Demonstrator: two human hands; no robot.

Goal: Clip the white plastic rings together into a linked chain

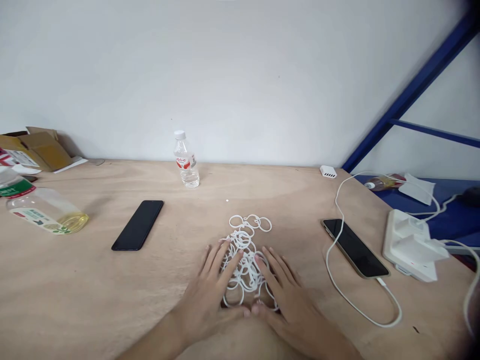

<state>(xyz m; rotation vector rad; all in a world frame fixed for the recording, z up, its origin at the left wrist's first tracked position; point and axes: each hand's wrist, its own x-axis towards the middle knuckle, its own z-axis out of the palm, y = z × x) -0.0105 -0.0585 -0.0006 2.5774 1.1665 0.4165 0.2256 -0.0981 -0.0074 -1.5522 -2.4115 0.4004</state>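
A loose pile of thin white rings [245,265] lies on the wooden table near its front, with several rings trailing off the far end. On the pile's left side rests my left hand [210,290], palm down, fingers stretched forward and touching the rings. My right hand [288,295] mirrors it on the right side, fingers spread, its index fingertip at the rings. The two thumbs almost meet at the near edge of the pile. Some rings are partly hidden under the fingers. Neither hand grips anything.
A black phone [138,226] lies to the left, beyond it a tilted oil bottle [48,210] and a cardboard box [41,147]. A water bottle [186,160] stands near the wall. At right are a charging phone [356,248], a white cable [347,297] and a power strip [410,245].
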